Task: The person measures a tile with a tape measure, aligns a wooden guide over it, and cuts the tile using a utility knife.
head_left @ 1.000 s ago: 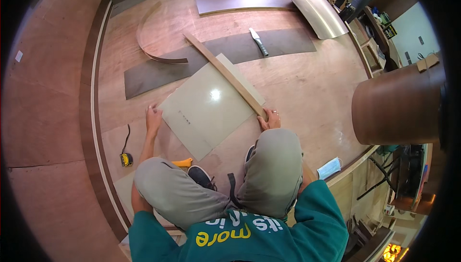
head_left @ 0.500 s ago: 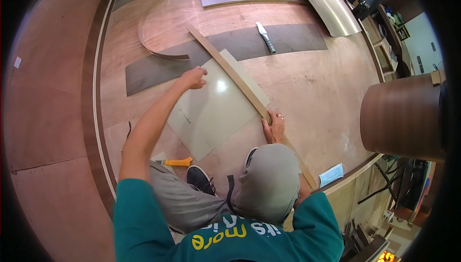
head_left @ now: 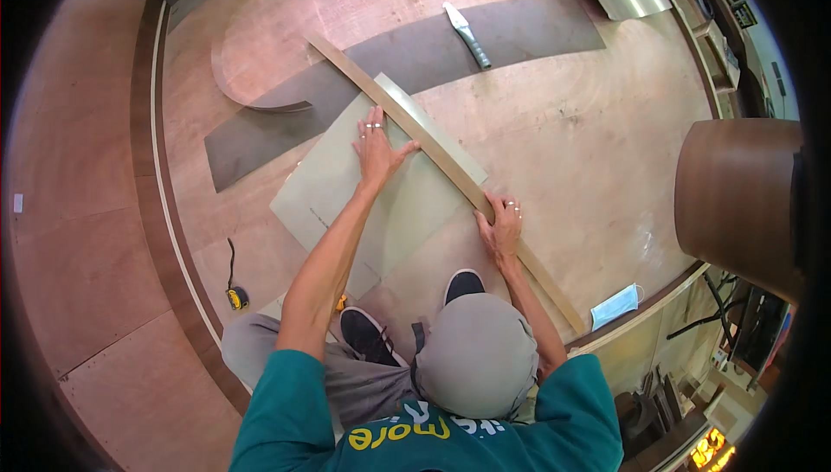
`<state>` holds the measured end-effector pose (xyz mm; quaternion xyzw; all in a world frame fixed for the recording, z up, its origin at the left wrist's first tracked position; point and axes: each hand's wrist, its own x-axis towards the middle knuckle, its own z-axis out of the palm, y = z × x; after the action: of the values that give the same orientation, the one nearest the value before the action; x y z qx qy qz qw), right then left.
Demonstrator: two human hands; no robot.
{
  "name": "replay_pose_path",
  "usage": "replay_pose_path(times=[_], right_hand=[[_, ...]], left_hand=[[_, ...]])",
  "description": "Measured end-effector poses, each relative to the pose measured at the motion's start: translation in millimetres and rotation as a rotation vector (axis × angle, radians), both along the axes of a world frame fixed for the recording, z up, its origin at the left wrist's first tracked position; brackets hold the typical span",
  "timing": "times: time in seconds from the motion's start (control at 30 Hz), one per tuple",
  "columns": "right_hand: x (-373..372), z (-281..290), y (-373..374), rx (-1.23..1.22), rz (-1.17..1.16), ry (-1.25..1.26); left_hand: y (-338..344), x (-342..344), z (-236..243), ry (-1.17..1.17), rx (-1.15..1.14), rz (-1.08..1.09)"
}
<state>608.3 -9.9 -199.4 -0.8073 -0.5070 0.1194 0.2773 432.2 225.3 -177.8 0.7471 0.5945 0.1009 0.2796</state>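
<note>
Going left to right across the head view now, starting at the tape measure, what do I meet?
Tape measure → left hand → right hand → blue face mask → brown curved panel.

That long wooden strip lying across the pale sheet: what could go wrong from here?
The long wooden strip might pivot, as it reaches past the pale sheet at both ends. The sheet might slide, since no clamp shows. The left hand, its thumb by the strip's edge, could get pinched.
</note>
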Motion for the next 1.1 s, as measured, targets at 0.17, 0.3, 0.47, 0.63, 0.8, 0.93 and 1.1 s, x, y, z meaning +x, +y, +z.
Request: replay_pose_path(times=[0.17,0.3,0.47,0.63,0.8,0.93,1.1], right_hand=[[6,3,8,-0.029,0.021,0.029],[6,2,13,-0.071,0.015,0.131],[12,0,-1,-0.129,0.001,0.089],[13,6,7,-0.087,0.003,0.128],[17,3,8,-0.079,0.009,0.141],[17,3,6,-0.081,0.011,0.156],[14,3,6,-0.095,0.019,0.161]], left_hand=[[8,3,3,0.062,-0.064,0.001],[9,6,7,0.079,-0.063,0.019],[1,20,1,0.146,-0.102,0.002],[5,14,6,0.085,-0.082,0.019],[7,20,9,0.090,-0.071,0.021],[6,18,8,0.090,-0.066,0.019],[5,14,7,0.098,-0.050,0.016]])
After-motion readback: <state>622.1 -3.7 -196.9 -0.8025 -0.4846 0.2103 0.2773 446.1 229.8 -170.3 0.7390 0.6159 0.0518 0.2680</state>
